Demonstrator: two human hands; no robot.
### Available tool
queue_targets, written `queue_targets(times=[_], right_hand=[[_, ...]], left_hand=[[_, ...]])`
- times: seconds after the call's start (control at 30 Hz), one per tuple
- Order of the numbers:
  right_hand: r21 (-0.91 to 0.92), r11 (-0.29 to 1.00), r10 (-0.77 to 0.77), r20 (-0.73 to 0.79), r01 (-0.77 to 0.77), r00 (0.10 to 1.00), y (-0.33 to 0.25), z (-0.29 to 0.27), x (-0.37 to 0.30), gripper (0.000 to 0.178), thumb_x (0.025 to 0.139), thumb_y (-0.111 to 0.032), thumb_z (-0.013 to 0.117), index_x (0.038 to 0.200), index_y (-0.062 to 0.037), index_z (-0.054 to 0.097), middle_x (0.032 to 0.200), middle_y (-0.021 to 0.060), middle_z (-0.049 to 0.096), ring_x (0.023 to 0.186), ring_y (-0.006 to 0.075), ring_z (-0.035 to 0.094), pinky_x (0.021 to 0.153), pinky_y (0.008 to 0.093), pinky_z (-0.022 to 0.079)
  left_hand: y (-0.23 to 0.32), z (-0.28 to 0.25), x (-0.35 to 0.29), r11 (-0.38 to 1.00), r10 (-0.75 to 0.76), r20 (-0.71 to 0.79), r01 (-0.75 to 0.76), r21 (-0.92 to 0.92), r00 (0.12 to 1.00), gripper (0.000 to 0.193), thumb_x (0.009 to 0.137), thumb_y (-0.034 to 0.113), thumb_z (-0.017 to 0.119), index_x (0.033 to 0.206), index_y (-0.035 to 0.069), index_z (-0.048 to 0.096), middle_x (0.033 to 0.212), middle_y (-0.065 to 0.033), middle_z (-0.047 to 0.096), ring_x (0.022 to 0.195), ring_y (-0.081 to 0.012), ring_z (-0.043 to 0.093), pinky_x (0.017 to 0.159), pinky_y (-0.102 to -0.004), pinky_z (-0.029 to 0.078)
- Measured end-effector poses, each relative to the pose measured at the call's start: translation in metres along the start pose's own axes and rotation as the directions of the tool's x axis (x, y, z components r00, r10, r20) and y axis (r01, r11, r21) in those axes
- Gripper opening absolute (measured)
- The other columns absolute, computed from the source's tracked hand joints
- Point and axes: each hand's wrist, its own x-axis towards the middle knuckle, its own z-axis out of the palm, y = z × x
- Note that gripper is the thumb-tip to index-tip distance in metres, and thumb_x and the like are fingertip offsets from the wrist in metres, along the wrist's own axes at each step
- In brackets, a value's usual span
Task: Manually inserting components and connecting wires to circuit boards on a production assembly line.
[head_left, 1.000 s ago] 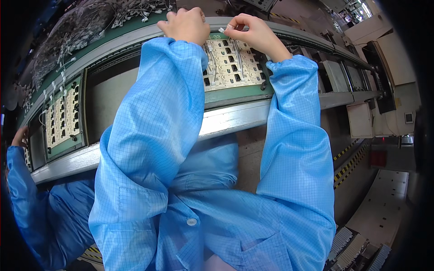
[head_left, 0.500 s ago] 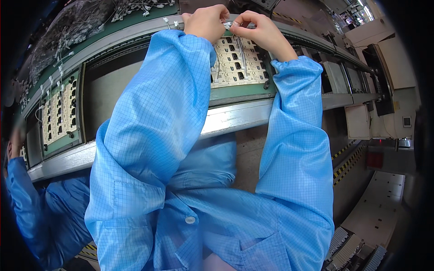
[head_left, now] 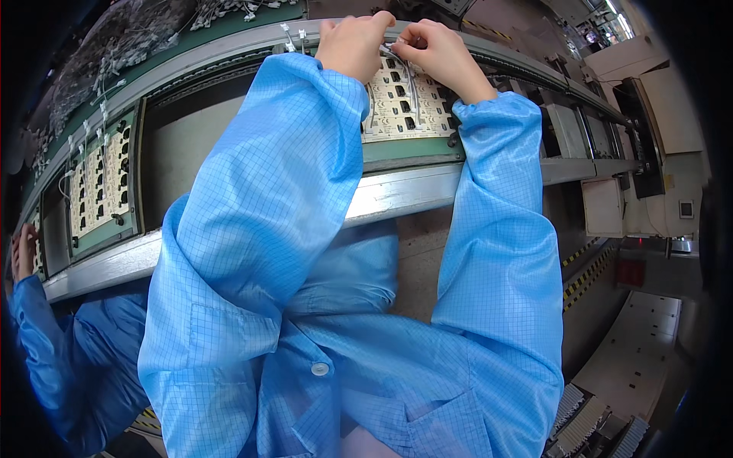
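My right hand (head_left: pixel 445 55) pinches a thin cable (head_left: pixel 413 88) near its white connector end, at the far edge of a cream circuit board panel (head_left: pixel 397 108). The cable runs down over the board. Just to the left, my left hand (head_left: pixel 355 47) is closed with bent fingers by the same edge; its fingertips are partly hidden, so what they hold cannot be made out. Rows of black components cover the panel, which lies in a green carrier (head_left: pixel 408 149) on the conveyor.
White connectors (head_left: pixel 289 38) stand on the far rail left of my hands. A second board panel (head_left: pixel 101 187) sits further left, near a co-worker's hand (head_left: pixel 24 250). Heaps of white-ended cables (head_left: pixel 229 11) lie beyond the rail. A metal front rail (head_left: pixel 401 195) runs under my forearms.
My left hand has shifted slightly right and its fingers have moved. My right hand keeps its pinch at the far board edge. The co-worker's hand has moved up onto the line.
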Motion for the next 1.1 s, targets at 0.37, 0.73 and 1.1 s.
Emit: queue_targets(times=[0.37,0.73,1.1], right_hand=[[-0.103,0.995,-0.001,-0.152,-0.015,0.988,-0.029,-0.011,-0.002,0.020,0.089,-0.024,0.066,0.093,-0.0055,0.072,0.099,0.0131,0.068,0.098,0.0316,0.064,0.085,0.0432,0.051],[-0.242,0.967,-0.094,-0.028,0.084,0.995,-0.055,0.011,0.030,0.029,0.095,-0.036,0.064,0.098,-0.0102,0.077,0.093,0.0064,0.073,0.088,0.0267,0.069,0.080,0.0464,0.045],[-0.347,0.937,0.050,0.014,-0.042,0.999,-0.064,0.026,0.044,0.034,0.091,-0.038,0.063,0.099,-0.0083,0.077,0.086,0.0092,0.075,0.081,0.0299,0.071,0.080,0.0458,0.048]], left_hand=[[0.012,-0.090,0.016,0.938,-0.337,0.110,0.323,0.127,0.935,0.012,0.084,0.019,0.065,0.091,0.013,0.074,0.101,-0.0079,0.071,0.103,-0.0333,0.063,0.090,-0.0516,0.044],[-0.006,-0.083,-0.014,0.642,-0.429,0.057,0.260,0.722,0.902,0.034,0.089,0.048,0.069,0.104,0.018,0.079,0.112,-0.0041,0.073,0.114,-0.0278,0.061,0.096,-0.0555,0.039],[-0.027,-0.073,-0.011,0.778,-0.480,0.004,0.424,0.464,0.877,0.023,0.082,0.037,0.073,0.100,0.024,0.079,0.102,-0.0018,0.077,0.111,-0.0296,0.063,0.097,-0.0535,0.040]])
